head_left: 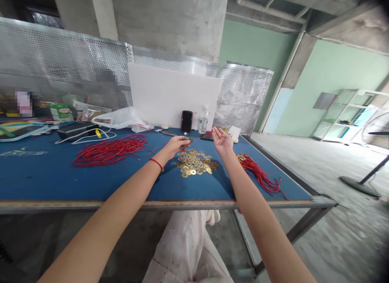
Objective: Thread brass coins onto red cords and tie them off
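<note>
The left hand [175,146] seems to pinch a small coin [190,140] between its fingers; the right hand [221,140] lies open, palm up, fingers loosely spread. Both sit just beyond a heap of holed brass coins [196,163], stiff, slippery discs best taken by the rim, with limp red cord [107,151] left of it.

Blue-topped workbench [91,181] — loose brass coins [194,163], red cord [109,151], phone [186,121], water bottle [203,120].
</note>
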The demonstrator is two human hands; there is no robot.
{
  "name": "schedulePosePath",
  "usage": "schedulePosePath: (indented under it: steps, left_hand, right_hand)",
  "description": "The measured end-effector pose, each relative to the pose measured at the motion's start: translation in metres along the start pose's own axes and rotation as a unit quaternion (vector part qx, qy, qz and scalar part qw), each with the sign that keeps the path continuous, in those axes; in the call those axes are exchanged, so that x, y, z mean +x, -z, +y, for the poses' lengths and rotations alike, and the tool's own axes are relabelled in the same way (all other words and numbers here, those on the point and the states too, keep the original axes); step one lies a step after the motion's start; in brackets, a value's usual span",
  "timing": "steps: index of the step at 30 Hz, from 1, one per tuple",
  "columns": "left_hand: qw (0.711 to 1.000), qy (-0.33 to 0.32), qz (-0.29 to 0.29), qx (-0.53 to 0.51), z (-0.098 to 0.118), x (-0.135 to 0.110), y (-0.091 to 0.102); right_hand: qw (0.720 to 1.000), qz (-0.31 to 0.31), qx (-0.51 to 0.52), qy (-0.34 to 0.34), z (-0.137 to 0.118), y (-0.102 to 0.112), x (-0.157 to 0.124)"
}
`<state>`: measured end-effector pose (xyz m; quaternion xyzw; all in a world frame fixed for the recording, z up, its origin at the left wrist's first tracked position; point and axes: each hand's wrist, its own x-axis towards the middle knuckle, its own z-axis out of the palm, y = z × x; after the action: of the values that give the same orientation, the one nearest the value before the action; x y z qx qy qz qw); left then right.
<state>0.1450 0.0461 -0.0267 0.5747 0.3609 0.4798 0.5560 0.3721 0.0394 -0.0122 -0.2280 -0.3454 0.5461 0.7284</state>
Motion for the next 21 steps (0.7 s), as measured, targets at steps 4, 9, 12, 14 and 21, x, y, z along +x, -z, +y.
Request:
schedulePosePath:
  steps: [4,9,12,14,21]
  left_hand:
    - [1.000,0.005,0.001,-0.011,0.002,-0.002,-0.002]
    - [0.999,0.004,0.002,-0.031,0.005,-0.004,-0.004]
    - [0.999,0.005,0.003,-0.043,0.007,-0.004,-0.004]
    - [0.999,0.008,0.000,-0.044,0.008,-0.005,-0.004]
    - [0.999,0.007,-0.014,-0.038,0.008,-0.005,-0.004]
  right_hand:
    - [0.999,0.032,0.020,-0.017,0.002,-0.002,-0.001]
    - [1.000,0.024,-0.011,-0.004,0.007,-0.002,0.001]
    - [0.999,0.021,-0.022,0.011,0.008,-0.001,0.003]
    - [0.999,0.019,-0.041,0.023,0.010,-0.001,0.002]
    - [0.987,0.004,-0.148,0.055,0.013,-0.004,-0.004]
